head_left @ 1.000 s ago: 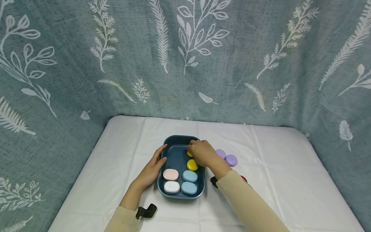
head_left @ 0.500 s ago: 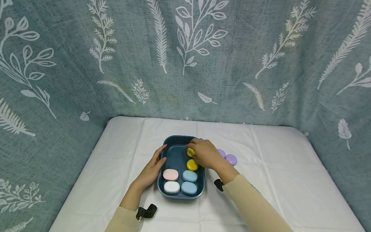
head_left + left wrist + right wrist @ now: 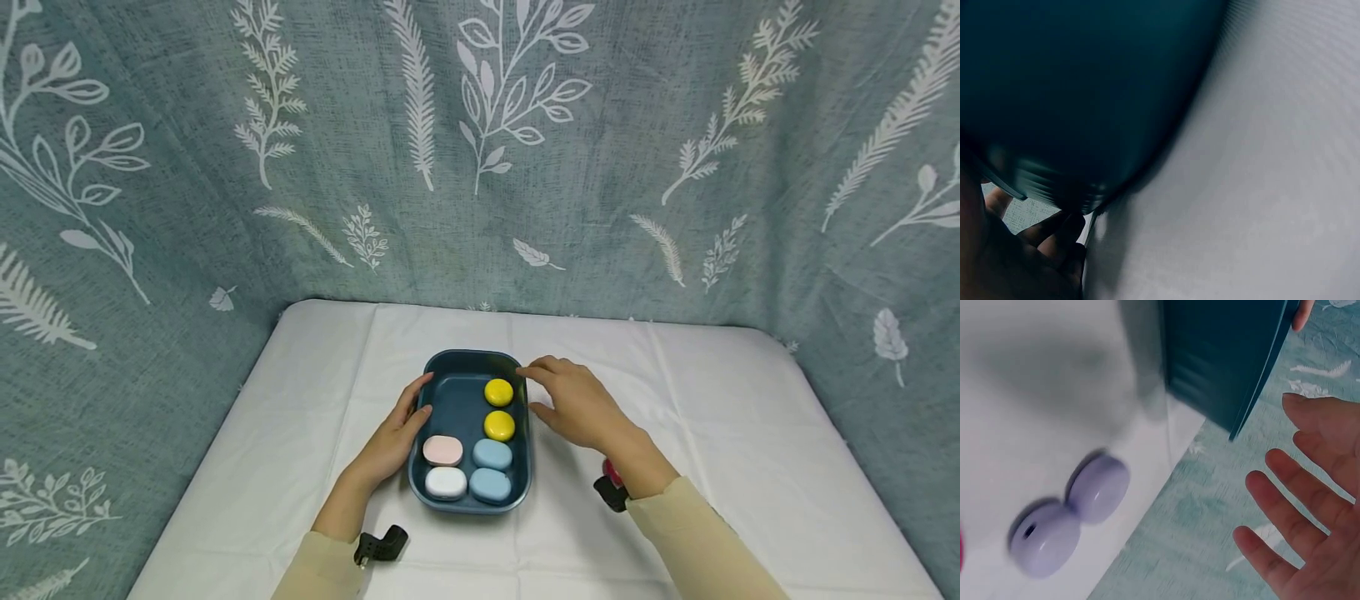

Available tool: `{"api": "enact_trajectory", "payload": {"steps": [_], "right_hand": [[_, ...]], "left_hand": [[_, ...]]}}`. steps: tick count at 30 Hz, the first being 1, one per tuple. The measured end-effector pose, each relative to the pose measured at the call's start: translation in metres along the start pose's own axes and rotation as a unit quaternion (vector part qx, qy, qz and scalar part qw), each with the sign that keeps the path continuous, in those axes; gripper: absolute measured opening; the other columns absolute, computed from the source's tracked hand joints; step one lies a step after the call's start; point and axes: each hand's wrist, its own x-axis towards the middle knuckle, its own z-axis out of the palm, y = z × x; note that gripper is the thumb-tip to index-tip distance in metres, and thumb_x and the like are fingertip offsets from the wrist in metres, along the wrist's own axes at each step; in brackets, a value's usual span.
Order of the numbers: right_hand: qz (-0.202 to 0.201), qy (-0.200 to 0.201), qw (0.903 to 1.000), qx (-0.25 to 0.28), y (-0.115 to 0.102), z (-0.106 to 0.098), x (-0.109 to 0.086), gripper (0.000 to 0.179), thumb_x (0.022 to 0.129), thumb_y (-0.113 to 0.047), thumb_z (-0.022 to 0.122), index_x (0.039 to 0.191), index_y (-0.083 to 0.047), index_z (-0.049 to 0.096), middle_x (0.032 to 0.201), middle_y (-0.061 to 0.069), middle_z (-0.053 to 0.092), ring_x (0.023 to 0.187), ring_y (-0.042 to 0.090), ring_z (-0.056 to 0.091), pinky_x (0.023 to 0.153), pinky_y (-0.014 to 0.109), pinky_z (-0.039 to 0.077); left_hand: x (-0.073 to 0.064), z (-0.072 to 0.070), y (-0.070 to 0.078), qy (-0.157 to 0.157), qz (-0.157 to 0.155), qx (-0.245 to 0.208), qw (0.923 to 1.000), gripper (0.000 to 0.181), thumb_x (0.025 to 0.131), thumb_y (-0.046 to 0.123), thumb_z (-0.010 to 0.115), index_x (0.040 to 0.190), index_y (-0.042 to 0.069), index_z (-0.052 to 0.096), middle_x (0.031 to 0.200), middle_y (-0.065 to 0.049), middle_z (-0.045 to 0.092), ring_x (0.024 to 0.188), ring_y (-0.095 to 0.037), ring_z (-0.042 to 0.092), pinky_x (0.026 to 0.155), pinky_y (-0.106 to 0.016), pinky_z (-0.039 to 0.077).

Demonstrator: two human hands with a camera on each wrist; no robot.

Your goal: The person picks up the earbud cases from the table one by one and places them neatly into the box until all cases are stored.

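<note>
Lower centre of the head view: your dark-blue rounded rectangular tray [image 3: 454, 408] stands on white cloth [image 3: 341, 367]. Its near end holds a white oval piece [image 3: 446, 483] and a light-blue oval piece [image 3: 491, 486]; just behind, a pale-pink oval piece [image 3: 442, 451] and a second light-blue piece [image 3: 492, 454]. A red piece [image 3: 612, 472] is mostly hidden by your right wrist. Your left hand [image 3: 392, 435] grips the tray's left rim. Your right hand [image 3: 577, 406] is released — fingers extended, apart — beside the right rim. Farther inside sit a round yellow piece [image 3: 498, 426] and, beyond, another yellow piece [image 3: 498, 392]. Lower left, right wrist view: two round lilac pieces [image 3: 1045, 539], side by side.
</note>
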Motion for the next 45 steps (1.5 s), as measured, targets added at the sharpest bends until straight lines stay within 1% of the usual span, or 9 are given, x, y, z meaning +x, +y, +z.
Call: {"api": "enact_trajectory", "payload": {"steps": [4, 11, 18, 27, 31, 34, 39, 43, 45], "right_hand": [[0.016, 0.002, 0.9999, -0.004, 0.01, -0.005, -0.016, 0.055, 0.084, -0.027, 0.075, 0.135, -0.018, 0.057, 0.131, 0.002, 0.058, 0.119, 0.023, 0.055, 0.101, 0.047, 0.046], [0.035, -0.009, 0.9993, -0.006, 0.025, -0.01, -0.044, 0.055, 0.083, -0.029, 0.077, 0.133, -0.016, 0.059, 0.128, 0.004, 0.059, 0.116, 0.026, 0.058, 0.097, 0.05, 0.047], [0.057, -0.022, 0.9981, -0.007, 0.039, -0.003, -0.072, 0.058, 0.079, -0.032, 0.08, 0.131, -0.015, 0.061, 0.123, 0.004, 0.061, 0.11, 0.027, 0.061, 0.093, 0.051, 0.049], [0.1, -0.045, 0.9937, 0.024, 0.057, 0.006, -0.104, 0.059, 0.077, -0.037, 0.081, 0.129, -0.017, 0.062, 0.12, 0.002, 0.06, 0.11, 0.025, 0.059, 0.09, 0.05, 0.051], [0.12, -0.066, 0.9902, 0.028, 0.06, 0.009, -0.114, 0.062, 0.073, -0.04, 0.083, 0.128, -0.017, 0.063, 0.117, 0.0, 0.06, 0.102, 0.017, 0.058, 0.083, 0.042, 0.054], [0.125, -0.069, 0.9893, 0.029, 0.061, 0.012, -0.119, 0.061, 0.072, -0.039, 0.084, 0.125, -0.016, 0.064, 0.114, -0.002, 0.06, 0.097, 0.014, 0.057, 0.078, 0.036, 0.054], [0.135, -0.064, 0.9881, 0.036, 0.062, 0.017, -0.125, 0.057, 0.072, -0.035, 0.084, 0.122, -0.016, 0.066, 0.111, -0.002, 0.06, 0.097, 0.014, 0.059, 0.079, 0.037, 0.055], [0.132, -0.056, 0.989, 0.035, 0.061, 0.021, -0.127, 0.053, 0.073, -0.031, 0.084, 0.12, -0.016, 0.067, 0.108, -0.003, 0.06, 0.094, 0.012, 0.058, 0.078, 0.035, 0.055], [0.131, -0.051, 0.9894, 0.034, 0.061, 0.023, -0.128, 0.051, 0.073, -0.03, 0.084, 0.119, -0.016, 0.067, 0.107, -0.003, 0.06, 0.093, 0.011, 0.058, 0.078, 0.034, 0.054]], "left_hand": [[-0.001, 0.0, 0.001, 0.001, 0.005, 0.0, 1.0, 0.049, 0.101, 0.051, 0.04, 0.146, 0.055, 0.021, 0.159, 0.019, 0.013, 0.15, -0.014, 0.012, 0.121, -0.051, 0.014], [-0.001, 0.0, 0.002, 0.0, 0.009, -0.001, 1.0, 0.048, 0.102, 0.048, 0.039, 0.147, 0.055, 0.021, 0.159, 0.02, 0.012, 0.15, -0.014, 0.011, 0.121, -0.052, 0.013], [-0.001, 0.0, 0.001, 0.001, 0.011, -0.002, 0.9999, 0.048, 0.102, 0.048, 0.039, 0.147, 0.054, 0.022, 0.159, 0.02, 0.013, 0.15, -0.013, 0.011, 0.121, -0.051, 0.014], [0.0, 0.0, -0.001, -0.002, 0.01, -0.002, 0.9999, 0.048, 0.102, 0.048, 0.039, 0.147, 0.055, 0.02, 0.158, 0.022, 0.012, 0.15, -0.013, 0.011, 0.121, -0.052, 0.013], [0.0, 0.0, -0.001, -0.001, 0.008, 0.004, 1.0, 0.049, 0.102, 0.05, 0.038, 0.147, 0.055, 0.02, 0.158, 0.022, 0.012, 0.15, -0.013, 0.011, 0.121, -0.053, 0.013], [-0.001, 0.0, 0.0, -0.001, 0.005, 0.005, 1.0, 0.049, 0.102, 0.049, 0.038, 0.147, 0.055, 0.02, 0.158, 0.021, 0.012, 0.15, -0.014, 0.011, 0.121, -0.053, 0.013], [0.0, -0.001, 0.001, 0.002, 0.016, 0.0, 0.9999, 0.048, 0.103, 0.045, 0.039, 0.147, 0.052, 0.022, 0.159, 0.018, 0.014, 0.149, -0.014, 0.012, 0.121, -0.051, 0.014], [0.0, -0.001, 0.001, 0.004, 0.031, 0.001, 0.9995, 0.048, 0.103, 0.043, 0.04, 0.148, 0.049, 0.024, 0.16, 0.014, 0.015, 0.15, -0.017, 0.014, 0.121, -0.051, 0.015], [0.0, -0.001, 0.001, 0.004, 0.03, 0.002, 0.9995, 0.048, 0.103, 0.043, 0.04, 0.148, 0.05, 0.024, 0.16, 0.014, 0.015, 0.15, -0.017, 0.014, 0.121, -0.051, 0.015]]}}
